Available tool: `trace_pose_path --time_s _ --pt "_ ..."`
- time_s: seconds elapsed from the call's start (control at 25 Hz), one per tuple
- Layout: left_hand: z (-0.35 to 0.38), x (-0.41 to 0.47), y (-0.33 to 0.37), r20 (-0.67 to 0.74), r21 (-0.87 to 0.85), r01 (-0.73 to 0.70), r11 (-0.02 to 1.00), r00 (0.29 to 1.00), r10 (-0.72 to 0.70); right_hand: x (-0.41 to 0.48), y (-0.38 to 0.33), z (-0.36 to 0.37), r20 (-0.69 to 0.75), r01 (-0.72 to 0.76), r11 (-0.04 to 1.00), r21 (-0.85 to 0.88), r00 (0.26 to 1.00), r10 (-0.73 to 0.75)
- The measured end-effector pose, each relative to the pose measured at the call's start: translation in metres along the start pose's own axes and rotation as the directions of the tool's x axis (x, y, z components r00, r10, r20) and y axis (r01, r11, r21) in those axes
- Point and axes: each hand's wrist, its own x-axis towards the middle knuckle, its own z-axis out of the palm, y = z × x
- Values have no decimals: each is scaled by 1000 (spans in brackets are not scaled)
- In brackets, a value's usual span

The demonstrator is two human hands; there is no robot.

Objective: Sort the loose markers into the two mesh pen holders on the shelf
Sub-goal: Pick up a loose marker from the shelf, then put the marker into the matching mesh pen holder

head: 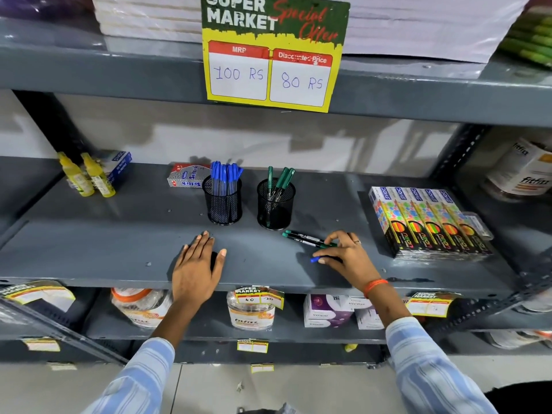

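Sorting at the shelf (89,234), head view:
Left hand (195,268): flat on the shelf, fingers spread, holding nothing.
Right hand (348,258): fingers curled down over a blue marker (317,259) lying on the shelf; firm grasp cannot be told.
Green markers (301,239): two loose, just beside the fingertips.
Left holder (222,204): blue markers upright.
Right holder (276,206): green markers.

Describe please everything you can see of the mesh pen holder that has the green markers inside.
The holder with green markers is a round cup of black wire mesh, as it looks metal, with a solid rim. It stands upright on the grey shelf, right of the twin holder with blue pens, apart from it. Several green-capped markers lean inside, caps up. Two loose green markers lie beside its base; no hand touches it.
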Motion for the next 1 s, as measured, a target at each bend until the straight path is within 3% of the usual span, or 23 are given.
trace_pose_path --time_s 0.32,0.44,0.6,0.76,0.84,1.0 --pt "1 0 -1 -1 3 1 1000 1000 -1 17 -36 -4 -44 98 985 141 995 -93" --pt "1 0 0 2 6 2 1000 1000 -2 30 -59 -8 -146 125 959 253 985 -90" --pt "-2 0 1 -5 12 7 1000 1000 -7 59 -100 -16 -351 149 889 432 936 14" --pt "-4 0 2 10 -3 17 1000 1000 -17 88 -137 -16 -463 199 870 451 886 37" --pt "-4 0 0 8 -11 22 1000 1000 -22 101 -151 -15 -492 211 847 488 868 68" --pt "-6 -1 1 4 -36 45 998 999 -45 137 -166 -14 -469 135 737 662 841 268"
